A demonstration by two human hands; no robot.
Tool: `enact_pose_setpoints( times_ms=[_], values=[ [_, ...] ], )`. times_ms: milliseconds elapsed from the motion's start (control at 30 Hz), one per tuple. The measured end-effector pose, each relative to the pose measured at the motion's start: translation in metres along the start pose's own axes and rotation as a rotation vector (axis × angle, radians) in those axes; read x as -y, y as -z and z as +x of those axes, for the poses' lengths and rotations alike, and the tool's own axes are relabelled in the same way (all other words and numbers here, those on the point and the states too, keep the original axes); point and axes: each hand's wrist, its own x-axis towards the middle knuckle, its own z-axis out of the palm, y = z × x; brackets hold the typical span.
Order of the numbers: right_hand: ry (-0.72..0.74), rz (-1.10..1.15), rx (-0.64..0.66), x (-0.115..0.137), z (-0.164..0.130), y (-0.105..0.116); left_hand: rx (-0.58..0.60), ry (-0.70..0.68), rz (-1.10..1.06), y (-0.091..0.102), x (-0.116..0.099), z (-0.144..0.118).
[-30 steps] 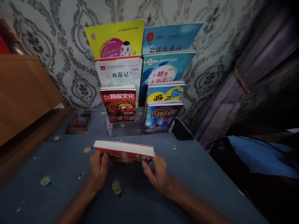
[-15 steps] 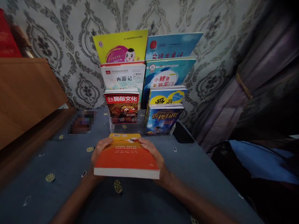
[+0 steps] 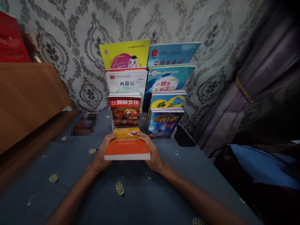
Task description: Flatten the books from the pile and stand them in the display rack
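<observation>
An orange and yellow book (image 3: 127,147) is held between my two hands, its white page edge facing me. My left hand (image 3: 105,151) grips its left side, and my right hand (image 3: 151,153) grips its right side. Fingers wrap over both edges. Just beyond its far end stands a clear book rack (image 3: 144,118), mostly hidden by the books in it. A red-topped book with a dragon-like head (image 3: 125,111) is at the rack's front left. At the front right stands a dark blue book (image 3: 164,123), with a yellow and blue book (image 3: 167,100) behind it.
Behind them rise a white book (image 3: 127,81), a yellow-green book (image 3: 125,54), a teal book (image 3: 170,76) and a blue book (image 3: 173,53). A black phone-like object (image 3: 184,136) lies right of the rack. A wooden cabinet (image 3: 30,97) borders the left; a curtain (image 3: 234,103) hangs right.
Both hands have carried the orange and yellow book forward, away from me and closer to the rack's front left. The view has shifted slightly.
</observation>
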Motion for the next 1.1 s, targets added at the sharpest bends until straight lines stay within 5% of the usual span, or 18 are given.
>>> enact_pose_setpoints(
  times_ms=[200,467,800,933,1100],
  values=[
    [-0.044,-0.063,-0.043,0.0,0.011,0.0,-0.008,0.071,0.071,0.004,-0.007,0.017],
    [-0.285,-0.125,-0.099,-0.009,0.051,-0.009,-0.179,0.231,0.244,0.0,-0.004,0.066],
    [-0.367,-0.279,-0.209,-0.044,0.063,-0.014,-0.19,0.161,0.473,-0.005,-0.002,0.108],
    [-0.354,-0.313,-0.194,-0.04,0.066,-0.014,-0.188,0.188,0.469,-0.004,0.006,0.108],
    [-0.51,-0.394,-0.047,-0.034,0.069,-0.021,-0.185,0.213,0.487,0.0,0.015,0.101]
  ],
)
